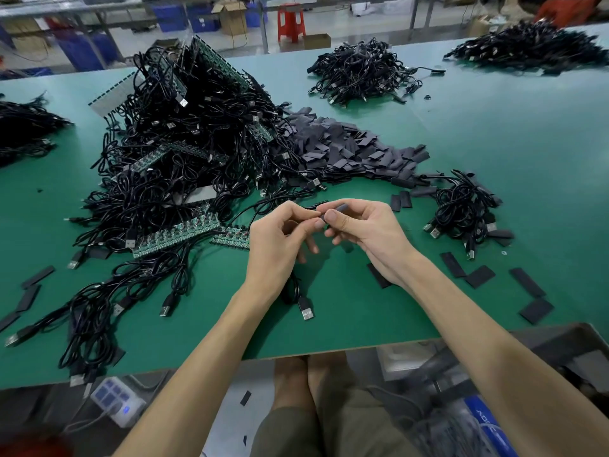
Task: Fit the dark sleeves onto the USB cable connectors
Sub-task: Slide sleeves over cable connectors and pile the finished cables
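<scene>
Above the green table [362, 324], my right hand [362, 232] pinches a dark sleeve [341, 207] between thumb and fingers. My left hand [280, 235] holds the end of a black USB cable [293, 288] right against the sleeve's mouth. That cable hangs below my left wrist, and its silver USB plug [306, 313] lies on the table. The connector end between my fingertips is mostly hidden. A heap of loose dark sleeves [356, 150] lies behind my hands.
A big tangle of black cables with green circuit strips [184, 153] fills the left. A small bundle of cables [468, 209] sits at the right. Loose sleeves [527, 285] lie scattered at the right. More cable piles [359, 70] lie farther back. A power strip [115, 400] hangs below the table edge.
</scene>
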